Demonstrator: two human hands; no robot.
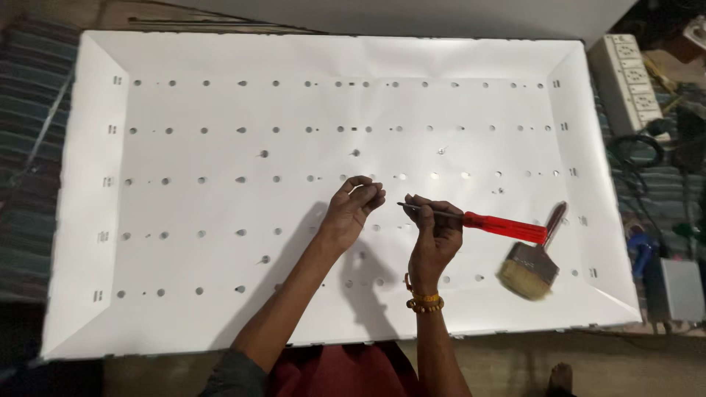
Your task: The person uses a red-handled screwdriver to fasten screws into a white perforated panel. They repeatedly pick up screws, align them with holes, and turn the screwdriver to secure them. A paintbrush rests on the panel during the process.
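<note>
A large white sheet [220, 235] with rows of small round holes and raised sloping sides lies flat below me. My right hand [434, 235] grips the metal shaft of a red-handled screwdriver [504, 225], which lies roughly level with its handle pointing right. My left hand [354, 206] hovers just left of the screwdriver tip, fingertips pinched together; whether something tiny sits between them I cannot tell. Both hands are over the middle of the sheet. Beaded bands circle my right wrist.
A paintbrush [533, 261] with a dark handle and pale bristles lies on the sheet right of my right hand. A white power strip [629, 77] and tangled cables [647, 154] sit off the right edge. Striped fabric [29, 110] lies on the left.
</note>
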